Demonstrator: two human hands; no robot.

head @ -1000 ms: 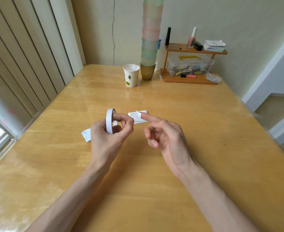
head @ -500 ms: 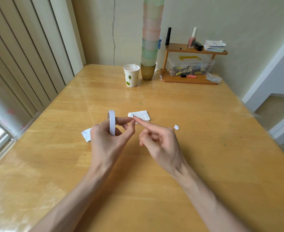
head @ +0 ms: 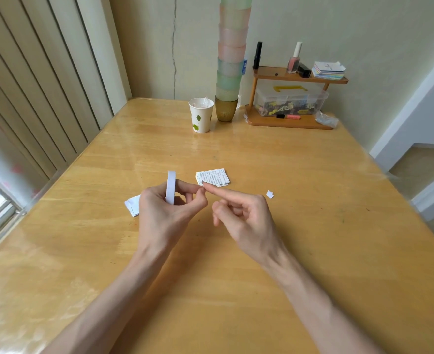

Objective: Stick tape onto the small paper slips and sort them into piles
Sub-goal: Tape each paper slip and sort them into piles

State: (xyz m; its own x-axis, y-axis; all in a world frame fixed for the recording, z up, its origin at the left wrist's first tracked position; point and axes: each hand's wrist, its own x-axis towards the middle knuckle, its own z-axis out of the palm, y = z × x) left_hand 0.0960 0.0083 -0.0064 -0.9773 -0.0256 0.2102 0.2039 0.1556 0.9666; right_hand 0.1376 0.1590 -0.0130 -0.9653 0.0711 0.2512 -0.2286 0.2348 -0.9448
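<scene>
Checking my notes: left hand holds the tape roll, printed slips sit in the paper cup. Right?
No: the head view shows the printed slips lying on the table, not in the paper cup; the left hand does hold the tape roll.

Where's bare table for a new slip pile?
Free: the band between printed slips and paper cup; right of the small scrap; both near corners of the table. Crowded: back edge, with stacked tumblers and wooden rack.

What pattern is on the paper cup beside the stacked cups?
The paper cup is white with green leaf prints, clearest in the head view.
</scene>
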